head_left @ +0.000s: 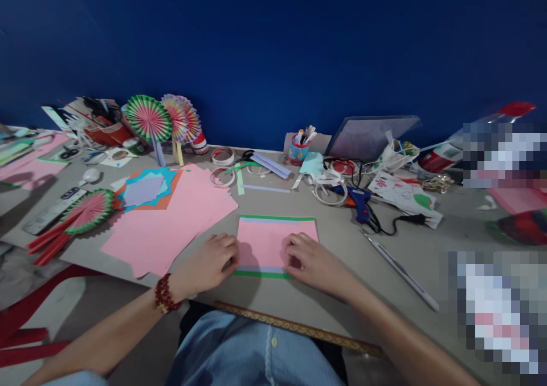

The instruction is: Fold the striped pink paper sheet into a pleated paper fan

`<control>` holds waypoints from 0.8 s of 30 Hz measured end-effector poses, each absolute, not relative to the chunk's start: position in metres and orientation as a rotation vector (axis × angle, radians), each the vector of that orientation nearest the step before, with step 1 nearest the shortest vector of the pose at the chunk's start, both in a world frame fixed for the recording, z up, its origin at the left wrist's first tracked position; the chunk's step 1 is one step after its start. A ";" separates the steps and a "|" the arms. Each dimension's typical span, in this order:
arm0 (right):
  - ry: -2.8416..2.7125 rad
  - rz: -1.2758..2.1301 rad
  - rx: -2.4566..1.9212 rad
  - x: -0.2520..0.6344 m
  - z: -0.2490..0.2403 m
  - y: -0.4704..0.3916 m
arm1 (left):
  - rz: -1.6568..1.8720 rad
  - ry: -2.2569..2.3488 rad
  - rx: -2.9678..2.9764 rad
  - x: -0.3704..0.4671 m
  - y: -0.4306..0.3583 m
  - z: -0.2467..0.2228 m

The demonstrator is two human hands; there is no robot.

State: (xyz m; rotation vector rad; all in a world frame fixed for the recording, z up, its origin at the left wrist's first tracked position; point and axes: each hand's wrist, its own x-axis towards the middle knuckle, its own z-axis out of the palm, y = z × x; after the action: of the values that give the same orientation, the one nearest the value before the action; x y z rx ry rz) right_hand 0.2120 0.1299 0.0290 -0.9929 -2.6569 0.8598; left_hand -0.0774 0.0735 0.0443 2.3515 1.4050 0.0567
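A pink paper sheet (262,246) lies flat on the grey table in front of me, with green and lilac strips along its far and near edges. My left hand (217,260) rests at the sheet's left edge, its fingers curled; whatever they may hold is hidden. On the right part of the sheet is my right hand (304,260), fingers bent together near the lower strips, and I cannot make out anything between them. Lilac strips (267,189) lie beyond the sheet.
Stacked pink sheets (188,203) and a folded paper fan (92,210) are on the left. To the right are a blue glue gun (361,200) and a cutter knife (404,272). A pen cup (298,151) stands near the blue wall.
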 end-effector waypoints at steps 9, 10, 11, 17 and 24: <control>-2.630 0.893 -1.003 0.213 0.030 0.130 | 0.081 1.402 2.349 -0.078 0.074 0.042; -2.627 0.897 -1.002 0.213 0.030 0.131 | 0.083 1.404 2.344 -0.079 0.074 0.041; -2.626 0.904 -0.997 0.214 0.031 0.131 | 0.085 1.403 2.338 -0.079 0.075 0.041; -2.614 0.960 -0.940 0.217 0.033 0.135 | 0.102 1.381 2.333 -0.082 0.077 0.037; -2.624 0.973 -0.937 0.217 0.033 0.137 | 0.087 1.399 2.341 -0.082 0.076 0.039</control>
State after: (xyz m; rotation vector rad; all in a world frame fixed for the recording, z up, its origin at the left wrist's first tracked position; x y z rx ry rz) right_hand 0.2171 0.1366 0.0330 -0.9369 -2.6238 0.9729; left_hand -0.0816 0.0759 0.0390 2.3411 1.3987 0.0874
